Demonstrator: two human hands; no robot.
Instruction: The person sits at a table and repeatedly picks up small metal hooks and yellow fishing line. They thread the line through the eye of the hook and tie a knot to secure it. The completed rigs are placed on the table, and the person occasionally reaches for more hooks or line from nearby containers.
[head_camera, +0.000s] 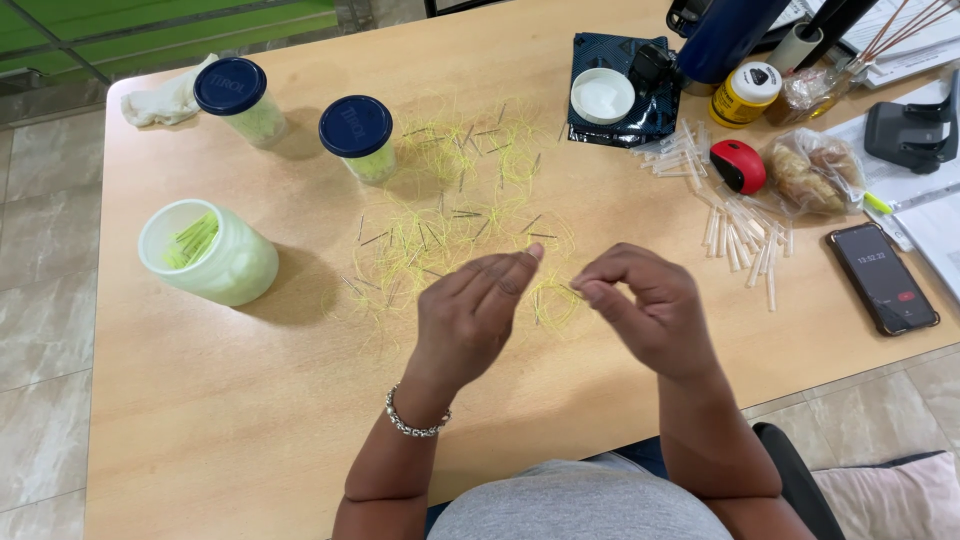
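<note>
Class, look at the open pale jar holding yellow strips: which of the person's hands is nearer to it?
Left. The left hand is just right of the open jar; the right hand is farther right, beyond the left hand.

A black phone (884, 277), a red mouse (738, 165), a white cloth (163, 101) and a yellow bottle (745, 95) lie on the table (220, 400).

two lidded jars (240, 98), one open jar (208, 252), one phone (884, 278)
</note>
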